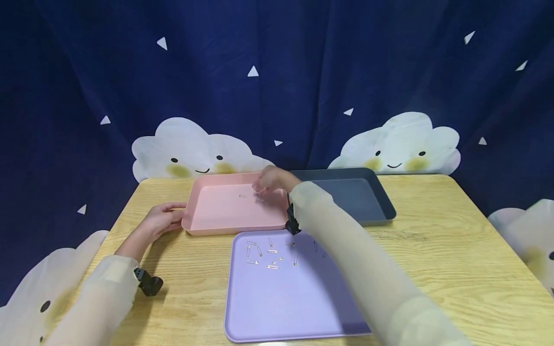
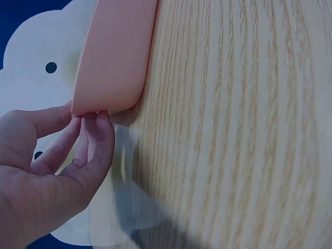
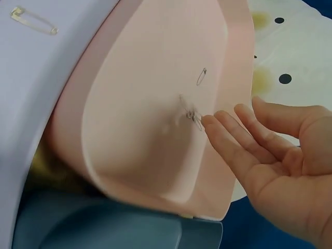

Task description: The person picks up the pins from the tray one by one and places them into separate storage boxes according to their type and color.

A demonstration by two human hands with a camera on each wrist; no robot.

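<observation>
My right hand (image 1: 269,179) is over the right part of the pink tray (image 1: 225,227), palm and loosely extended fingers showing in the right wrist view. Just off its fingertips are a few silver safety pins (image 3: 191,115), overlapping and slightly blurred. Another silver safety pin (image 3: 202,77) lies apart on the tray floor. At the tray's left end, my left hand (image 1: 163,218) touches the outside of the wall. In the left wrist view its thumb is at the rim and the fingertips rest against the pink wall (image 2: 111,62).
A lilac tray (image 1: 277,307) in front holds several brass-coloured safety pins (image 1: 272,267), with a few darker ones near my right sleeve. The dark grey-blue tray (image 1: 355,197) stands right of the pink one. Behind the wooden table (image 1: 454,250) hangs a navy curtain (image 1: 294,57) with clouds.
</observation>
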